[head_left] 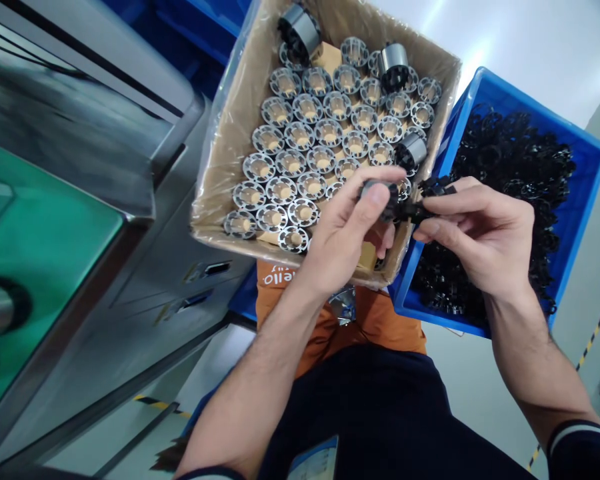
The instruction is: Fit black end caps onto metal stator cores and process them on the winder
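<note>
My left hand (pixel 353 223) is closed around a metal ring (pixel 380 191) with a dark part at its right end, above the lower right of the cardboard box (pixel 225 147). Between finger and thumb, my right hand (pixel 480 227) grips black plastic parts (pixel 433 193) beside that ring. Rows of silver metal rings (pixel 321 160) stand in the box. Lying on top of them are rings with black ends, one at the upper left (pixel 301 30), one at the upper right (pixel 395 65) and one near my hands (pixel 411 150).
A blue bin (pixel 577 227) full of black plastic parts (pixel 510 157) is right of the box. At the left is a metal machine (pixel 180 220) with a green surface (pixel 45 253). More blue bins (pixel 180 40) sit behind the box.
</note>
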{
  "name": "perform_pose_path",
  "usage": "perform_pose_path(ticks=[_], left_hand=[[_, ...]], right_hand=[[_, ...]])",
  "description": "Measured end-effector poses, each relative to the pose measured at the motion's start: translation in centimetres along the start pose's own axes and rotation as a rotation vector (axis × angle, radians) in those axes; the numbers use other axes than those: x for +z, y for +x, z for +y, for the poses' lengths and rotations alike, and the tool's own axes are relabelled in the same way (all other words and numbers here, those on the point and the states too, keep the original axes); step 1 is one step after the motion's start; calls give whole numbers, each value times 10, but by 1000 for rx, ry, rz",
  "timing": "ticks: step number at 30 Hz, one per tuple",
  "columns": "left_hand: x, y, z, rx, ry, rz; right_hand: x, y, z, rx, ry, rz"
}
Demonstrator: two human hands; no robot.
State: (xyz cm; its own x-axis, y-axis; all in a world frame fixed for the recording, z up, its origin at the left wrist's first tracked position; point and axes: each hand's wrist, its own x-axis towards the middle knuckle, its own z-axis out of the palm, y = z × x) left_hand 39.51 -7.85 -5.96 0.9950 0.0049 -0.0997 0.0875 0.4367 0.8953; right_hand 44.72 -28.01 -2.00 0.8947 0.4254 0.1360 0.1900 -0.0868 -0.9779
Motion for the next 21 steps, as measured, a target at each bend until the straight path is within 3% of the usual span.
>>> perform_pose_path(ticks=[7, 12, 21], left_hand=[[-4, -7, -8, 20, 92, -130], [-3, -9, -5, -4, 119, -120], [-4, -12, -6, -3, 171, -123]], right_hand=[[8, 0, 7, 11, -17, 44], [16, -1, 2, -4, 59, -28], [20, -6, 0, 109, 32, -8]])
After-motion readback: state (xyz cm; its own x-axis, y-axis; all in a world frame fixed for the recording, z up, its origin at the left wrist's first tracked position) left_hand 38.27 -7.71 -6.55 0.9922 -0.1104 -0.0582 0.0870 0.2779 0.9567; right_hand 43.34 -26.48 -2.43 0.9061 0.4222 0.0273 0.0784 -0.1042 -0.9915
